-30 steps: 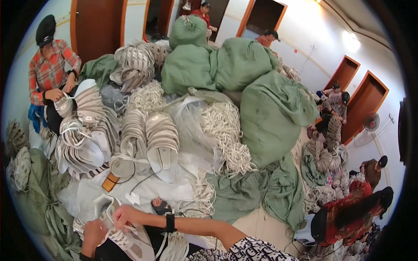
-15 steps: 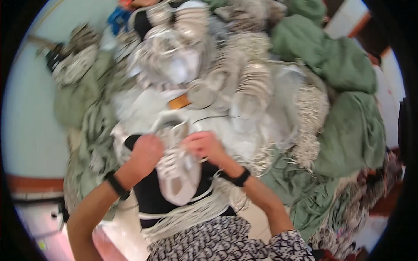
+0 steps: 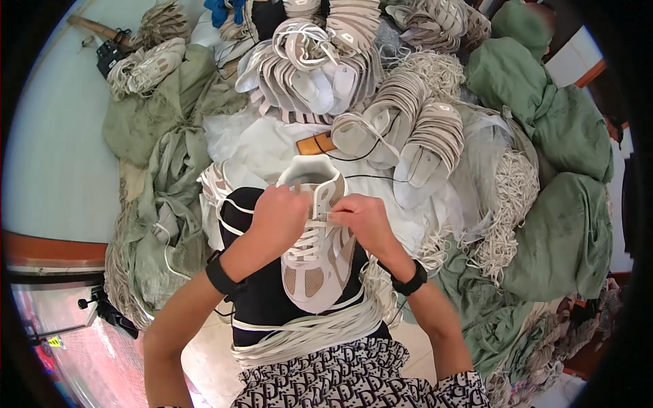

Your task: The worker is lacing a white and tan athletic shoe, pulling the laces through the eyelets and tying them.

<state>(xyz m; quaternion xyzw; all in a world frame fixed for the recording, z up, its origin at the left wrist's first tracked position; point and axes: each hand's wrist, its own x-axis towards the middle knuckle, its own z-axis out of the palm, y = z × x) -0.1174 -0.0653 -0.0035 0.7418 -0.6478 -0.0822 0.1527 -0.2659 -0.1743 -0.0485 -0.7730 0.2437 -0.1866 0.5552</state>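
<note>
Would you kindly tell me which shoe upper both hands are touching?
The upper over the lap: the left hand and right hand are at its lacing; neither touches the stacked uppers.

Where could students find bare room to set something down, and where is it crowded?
The white sheet has a bare, rumpled patch between the green cloth and orange block. A little floor shows between the patterned cloth and right forearm. Crowded: shoe stacks beyond the block, and the lap, where left hand and right hand grip the shoe.
</note>
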